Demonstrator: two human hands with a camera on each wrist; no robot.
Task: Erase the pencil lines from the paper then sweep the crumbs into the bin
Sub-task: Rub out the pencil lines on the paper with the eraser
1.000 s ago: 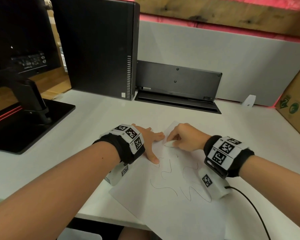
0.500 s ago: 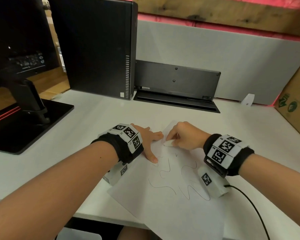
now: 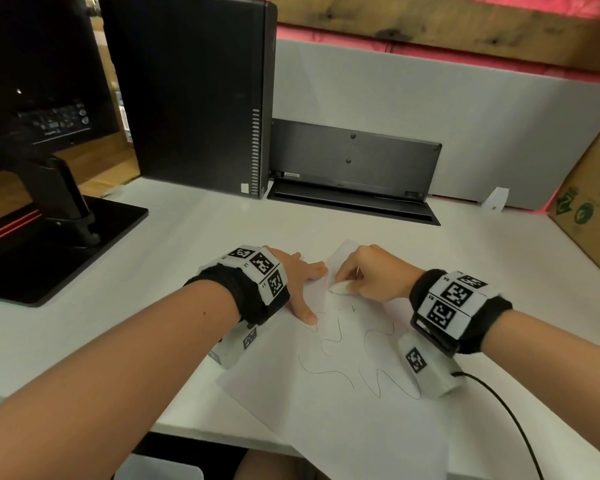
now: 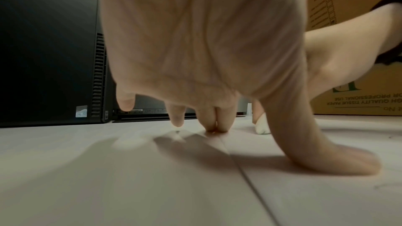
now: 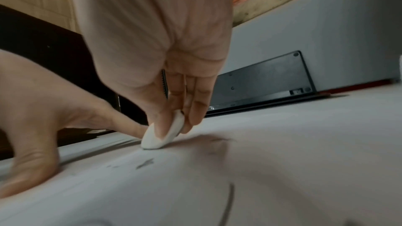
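A white sheet of paper [image 3: 343,403] with wavy pencil lines [image 3: 371,358] lies askew on the white desk [image 3: 174,258]. My right hand [image 3: 371,278] pinches a white oval eraser [image 3: 340,288] [image 5: 162,135] between thumb and fingers, its lower edge on the paper near the sheet's far corner. My left hand [image 3: 300,282] lies spread flat, with fingertips [image 4: 215,126] and thumb pressing the paper's left edge. Short dark pencil marks [image 5: 144,162] show just in front of the eraser. No bin is in view.
A black computer tower [image 3: 194,91] stands at the back. A black upturned keyboard [image 3: 354,171] leans on the grey partition. A monitor stand [image 3: 49,230] sits on the left, a cardboard box [image 3: 593,202] on the right. A black cable [image 3: 510,417] trails from my right wrist.
The right hand and eraser have shifted only slightly on the paper near its far corner. The left hand stays pressed on the sheet.
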